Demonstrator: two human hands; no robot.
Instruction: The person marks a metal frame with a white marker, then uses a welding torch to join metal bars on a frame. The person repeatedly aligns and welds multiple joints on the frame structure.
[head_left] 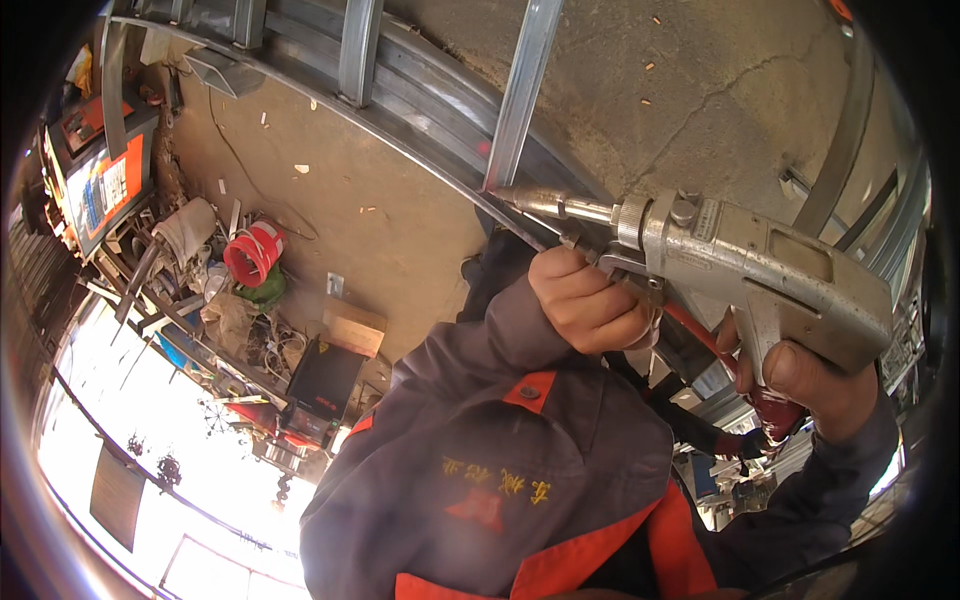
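A silver handheld laser welding gun (770, 265) lies across the right half of the view, its long nozzle pointing left. My right hand (815, 380) is wrapped round its grip, the thumb on the near side. Under the nozzle, my left hand (595, 300) is closed at the gun's front bracket; what lies inside its fingers is partly hidden. The copper-coloured nozzle tip (503, 194) meets the joint where an upright metal bar (527, 95) joins the long curved rail of a metal frame (400, 150). A thin feed tube runs beside the nozzle toward that joint.
More crossbars (360, 50) span the frame. A red bucket (254, 253), rags and scrap lie left on the concrete floor (350, 200). An orange-and-white machine (105, 190) stands far left. A black box (325, 380) sits by a cardboard piece (352, 328). Metal profiles (850, 130) lie right.
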